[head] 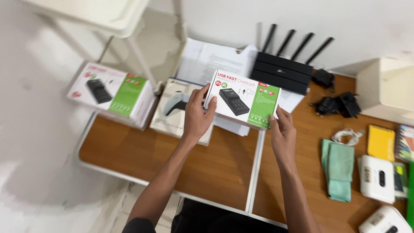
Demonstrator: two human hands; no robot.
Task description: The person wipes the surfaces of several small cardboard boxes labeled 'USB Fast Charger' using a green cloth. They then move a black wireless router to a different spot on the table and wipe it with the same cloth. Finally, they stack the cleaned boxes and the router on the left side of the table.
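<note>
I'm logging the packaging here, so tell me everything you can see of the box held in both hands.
The box is a flat rectangular carton, apparently glossy cardboard, white with a green panel at its right end and a picture of a black multi-port charger. It looks closed. It is held above the wooden table, slightly tilted, printed face up. The left hand grips its left end, the right hand its lower right corner.

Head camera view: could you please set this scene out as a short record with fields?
Setting: wooden table with a white metal frame
Left hand: grips the left end of a white and green cardboard charger box
Right hand: grips the same box at its lower right corner
Box state: held above the table, printed face up
Left of the hands: matching white and green box; white game controller box
Behind: black router with four antennas
Right: folded mint green cloth; black power adapters
</note>
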